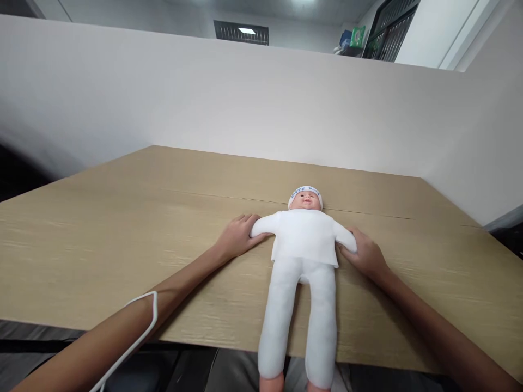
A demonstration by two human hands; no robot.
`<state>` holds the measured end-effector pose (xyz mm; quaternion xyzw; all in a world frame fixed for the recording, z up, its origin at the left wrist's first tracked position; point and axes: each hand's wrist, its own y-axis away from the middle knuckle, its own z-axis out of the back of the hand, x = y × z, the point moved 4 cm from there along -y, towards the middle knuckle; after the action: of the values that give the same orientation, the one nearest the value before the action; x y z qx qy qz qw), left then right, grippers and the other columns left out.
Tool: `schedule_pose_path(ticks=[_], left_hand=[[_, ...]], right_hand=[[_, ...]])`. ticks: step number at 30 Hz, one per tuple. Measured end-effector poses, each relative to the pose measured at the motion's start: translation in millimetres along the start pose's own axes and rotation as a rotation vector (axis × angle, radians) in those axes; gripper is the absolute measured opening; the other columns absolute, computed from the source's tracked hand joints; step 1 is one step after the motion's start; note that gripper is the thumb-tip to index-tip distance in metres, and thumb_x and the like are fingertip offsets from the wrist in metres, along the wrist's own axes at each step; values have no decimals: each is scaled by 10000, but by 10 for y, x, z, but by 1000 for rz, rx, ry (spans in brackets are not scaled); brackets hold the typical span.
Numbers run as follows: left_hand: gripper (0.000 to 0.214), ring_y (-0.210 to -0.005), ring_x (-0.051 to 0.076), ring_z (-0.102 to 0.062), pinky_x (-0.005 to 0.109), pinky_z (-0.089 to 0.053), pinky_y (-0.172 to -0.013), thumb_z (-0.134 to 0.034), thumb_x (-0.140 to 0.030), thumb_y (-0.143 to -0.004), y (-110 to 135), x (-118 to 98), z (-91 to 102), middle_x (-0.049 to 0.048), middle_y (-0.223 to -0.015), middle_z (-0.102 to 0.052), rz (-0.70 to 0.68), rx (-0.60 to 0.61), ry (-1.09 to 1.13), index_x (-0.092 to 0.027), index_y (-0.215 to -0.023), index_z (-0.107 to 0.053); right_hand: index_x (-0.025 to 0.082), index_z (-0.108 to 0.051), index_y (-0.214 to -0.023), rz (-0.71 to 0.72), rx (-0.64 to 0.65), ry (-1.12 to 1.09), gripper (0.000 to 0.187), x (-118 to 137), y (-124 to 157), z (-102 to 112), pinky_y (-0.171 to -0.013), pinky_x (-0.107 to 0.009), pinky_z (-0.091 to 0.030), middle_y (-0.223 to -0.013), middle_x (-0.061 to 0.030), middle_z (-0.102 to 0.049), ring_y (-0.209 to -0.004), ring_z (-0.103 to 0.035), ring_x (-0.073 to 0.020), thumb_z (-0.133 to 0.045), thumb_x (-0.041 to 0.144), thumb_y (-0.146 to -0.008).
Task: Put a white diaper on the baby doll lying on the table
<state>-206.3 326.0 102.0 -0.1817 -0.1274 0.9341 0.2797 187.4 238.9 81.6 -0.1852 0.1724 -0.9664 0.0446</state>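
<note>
Doll (face up) between hands

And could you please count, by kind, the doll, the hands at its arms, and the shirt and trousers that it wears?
Doll: 1
Hands: 2
Shirt: 1
Trousers: 1
Total: 5

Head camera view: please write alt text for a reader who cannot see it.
A baby doll in white clothes and a lettered headband lies face up on a wood-coloured table, its lower legs past the near edge. The left hand and right hand hold its sleeves; a pale wall stands behind.
</note>
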Motion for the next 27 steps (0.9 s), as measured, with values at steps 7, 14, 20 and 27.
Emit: schedule_pose_path(ticks=[7,14,20,27], left_hand=[[490,-933,335,-730,424,-541,-838,-633,-626,-901,-631,328,-100,119,-1000,-790,32,-76,-44,-190,-1119,-679],[604,-1088,372,-675,485,-502,-981,-666,-692,-903,-976,669,-171,153,-1163,-775,154,-224,-48,-184,-1228,-668],[571,-1242,402,-604,527,-453,-1037,-602,-550,-1005,-939,742,-228,180,-1380,-700,242,-213,-53,-175,-1436,-588],[537,-1265,400,-597,528,-455,-1043,-637,-469,-993,-970,834,-254,174,-1378,-700,286,-196,-19,-192,-1451,-599]], right_hand=[[198,-627,-1254,20,-82,5,450,-169,-732,-227,-754,-380,-519,-1109,-118,-781,-932,-732,-320,-599,394,-849],[181,-654,-1208,114,-235,-9,421,-326,-1173,-296,-900,-437,-514,-1122,-145,-759,-1005,-682,-327,-613,516,-955],[167,-652,-1288,67,-306,135,447,-483,-1144,-330,-936,-461,-467,-1196,-172,-727,-1079,-626,-352,-534,508,-1023],[175,-700,-1245,1,-346,109,473,-718,-1177,-405,-992,-485,-459,-1205,-177,-717,-1121,-599,-357,-571,564,-1008]])
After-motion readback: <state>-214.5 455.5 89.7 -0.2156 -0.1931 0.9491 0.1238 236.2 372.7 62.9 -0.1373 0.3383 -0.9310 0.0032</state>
